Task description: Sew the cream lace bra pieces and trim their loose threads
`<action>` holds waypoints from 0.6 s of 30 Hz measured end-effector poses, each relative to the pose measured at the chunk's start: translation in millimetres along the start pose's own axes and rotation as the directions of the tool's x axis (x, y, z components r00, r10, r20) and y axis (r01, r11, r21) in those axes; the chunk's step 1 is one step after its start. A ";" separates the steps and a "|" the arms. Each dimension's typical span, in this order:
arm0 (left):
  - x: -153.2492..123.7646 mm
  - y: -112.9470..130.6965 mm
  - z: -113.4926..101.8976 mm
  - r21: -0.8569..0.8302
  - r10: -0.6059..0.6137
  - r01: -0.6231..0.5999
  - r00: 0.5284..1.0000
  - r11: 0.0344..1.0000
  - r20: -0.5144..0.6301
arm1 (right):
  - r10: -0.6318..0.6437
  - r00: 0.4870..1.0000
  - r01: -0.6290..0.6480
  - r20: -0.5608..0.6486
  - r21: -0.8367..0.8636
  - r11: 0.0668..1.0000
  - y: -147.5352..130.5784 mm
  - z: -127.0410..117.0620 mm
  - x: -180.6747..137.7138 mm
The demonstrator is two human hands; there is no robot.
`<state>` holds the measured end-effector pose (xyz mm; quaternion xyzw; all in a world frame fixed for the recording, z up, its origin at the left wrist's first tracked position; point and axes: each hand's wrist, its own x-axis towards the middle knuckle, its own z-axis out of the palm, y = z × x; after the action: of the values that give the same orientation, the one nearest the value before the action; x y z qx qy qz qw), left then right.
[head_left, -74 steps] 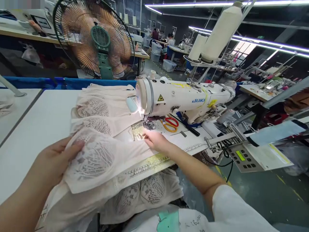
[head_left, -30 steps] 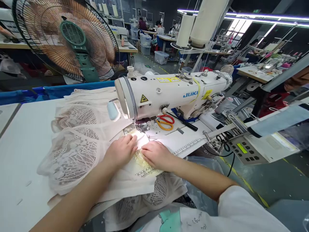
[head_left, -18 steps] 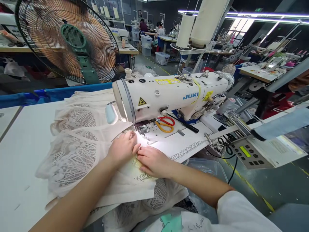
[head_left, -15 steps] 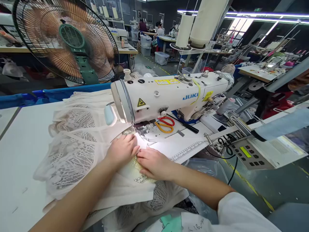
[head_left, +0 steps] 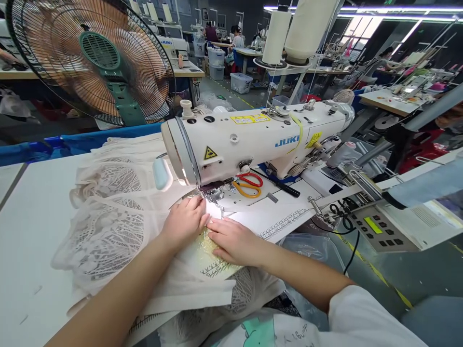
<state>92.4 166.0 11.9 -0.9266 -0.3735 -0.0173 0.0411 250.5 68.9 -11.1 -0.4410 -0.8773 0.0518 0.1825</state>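
Note:
Under the presser foot of a white sewing machine [head_left: 224, 144] lies a strip of white fabric [head_left: 214, 210]. My left hand [head_left: 185, 219] presses it close to the needle, with the fingers curled together on the cloth. Just to its right, my right hand [head_left: 238, 241] has its fingers closed at the fabric's lower edge; the fingertips of both hands almost meet. Shiny pale yellow material [head_left: 208, 245] shows below them. Off-white lace garments [head_left: 108, 231] are heaped left of my left hand, and a pale cloth panel [head_left: 195, 294] hangs over the table's front edge.
Scissors with red and orange handles [head_left: 249, 188] lie on the machine bed, beside a black-handled tool [head_left: 285, 188]. A control box [head_left: 390, 231] stands at the right. A large fan [head_left: 104, 62] is behind the table, with thread cones [head_left: 277, 36] above the machine.
Both hands stay by the needle, with the fabric shifted slightly between them. More of the printed ruler shows below my right hand. The camera view has shifted a little.

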 end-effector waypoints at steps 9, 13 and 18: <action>0.2 -6.6 4.0 -0.042 0.068 -0.068 0.998 0.997 -0.005 | 0.025 0.998 -0.025 0.049 -0.001 1.000 -2.6 -1.6 1.8; 5.9 -11.3 3.1 -0.041 0.059 -0.059 0.998 0.997 -0.006 | 0.062 0.997 -0.062 0.052 0.006 0.998 -5.2 0.5 8.4; 1.5 -7.0 -3.9 -0.027 0.019 -0.020 1.000 0.999 -0.013 | 0.131 0.990 -0.133 0.052 0.040 0.990 -11.3 6.4 21.8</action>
<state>88.6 171.6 16.2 -0.9305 -0.3638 -0.0280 0.0311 227.8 79.8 -8.2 -0.4925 -0.8490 0.0937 0.1665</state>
